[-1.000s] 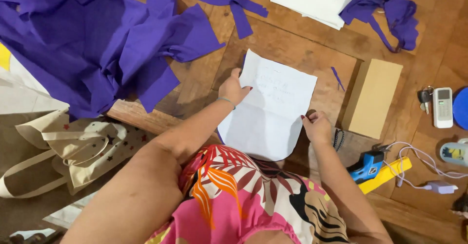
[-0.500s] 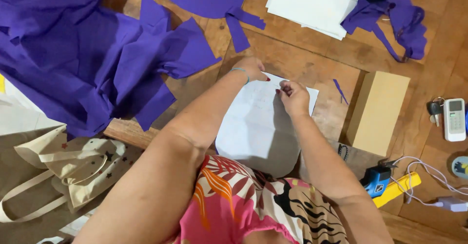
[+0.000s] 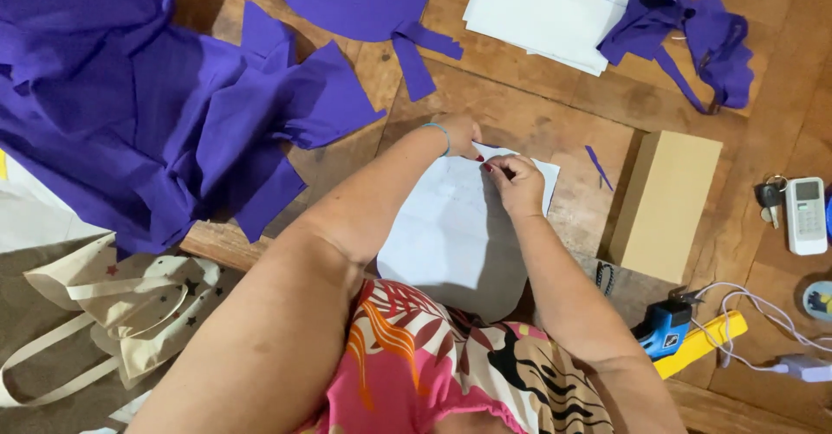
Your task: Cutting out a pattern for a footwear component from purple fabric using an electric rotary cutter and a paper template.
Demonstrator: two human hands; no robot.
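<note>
From the head camera, looking down, a white paper (image 3: 455, 234) lies flat on the wooden floor (image 3: 529, 109), just in front of the person's knees. Both hands meet at the far edge of the paper. The left hand (image 3: 459, 132) rests on that edge with fingers curled; I cannot tell if it pinches anything. The right hand (image 3: 516, 182) sits on the paper, fingertips pressed close together, maybe on something tiny that I cannot see.

Left of the paper lies a big heap of purple cloth (image 3: 130, 113). Right of the paper stands a tan box (image 3: 666, 204). Past the paper's far edge lies a stack of white sheets (image 3: 555, 13).

I think pressing the paper flat and moving slowly would keep it from sliding.
</note>
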